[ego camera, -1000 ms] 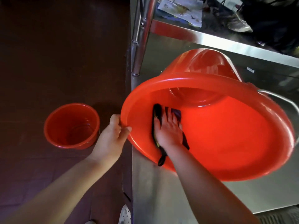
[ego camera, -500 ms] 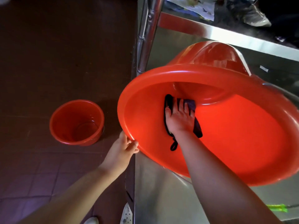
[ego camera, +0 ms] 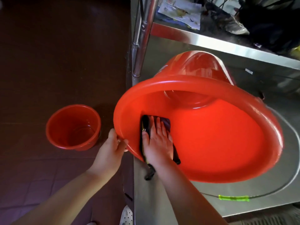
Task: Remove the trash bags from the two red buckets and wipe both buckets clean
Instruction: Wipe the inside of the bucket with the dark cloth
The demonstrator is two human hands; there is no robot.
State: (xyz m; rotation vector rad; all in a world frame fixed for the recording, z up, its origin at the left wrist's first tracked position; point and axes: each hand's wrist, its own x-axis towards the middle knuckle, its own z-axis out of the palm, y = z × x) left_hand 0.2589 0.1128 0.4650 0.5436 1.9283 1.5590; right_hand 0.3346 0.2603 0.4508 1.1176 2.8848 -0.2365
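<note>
1. Two round red plastic buckets show in my head view: the large red bucket (ego camera: 211, 143) lies tipped on its side on the stainless steel table (ego camera: 162, 200), its mouth toward me, and the smaller red bucket (ego camera: 73, 127) stands upright on the dark tiled floor (ego camera: 48, 46), well apart to my left.
2. My left hand (ego camera: 110, 151) grips the near left rim of the large bucket, thumb inside the rim and fingers curled round the outside.
3. My right hand (ego camera: 158, 140) is inside that bucket, fingers straight and spread, pressing a dark folded cloth (ego camera: 164, 123) flat against the inner wall near the rim; a tail of the cloth hangs out over the rim onto the table.
4. Neither bucket has a trash bag in it.
5. The bucket's thin metal wire handle (ego camera: 292, 159) with a green grip (ego camera: 233, 198) rests on the table on my right.
6. Behind, a steel shelf (ego camera: 211, 41) carries printed papers (ego camera: 180, 13) and dark things I cannot make out.
</note>
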